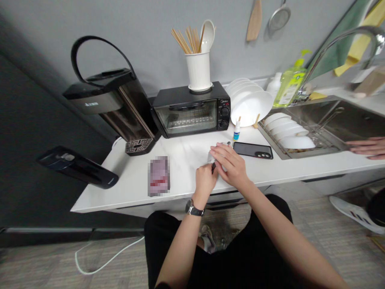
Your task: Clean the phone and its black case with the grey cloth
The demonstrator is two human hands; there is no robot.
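Close together over the front of the white counter (180,152) are my two hands. My left hand (205,180), with a watch on its wrist, is closed around something dark that shows only in part. Across a small whitish object (211,156) lies my right hand (231,163), its fingers together and bent over it; most of that object is hidden. Just right of my hands rests a black phone (253,150), face down. Behind the phone stands a small white bottle with a blue label (236,131).
A toaster oven (192,116) bears a utensil holder (199,70). Left are a tall black appliance (126,108), a dark flask (81,168) and a blurred pinkish item (159,176). Plates (252,108) and a sink rack with bowls (297,142) stand right, near another person's hand (368,146).
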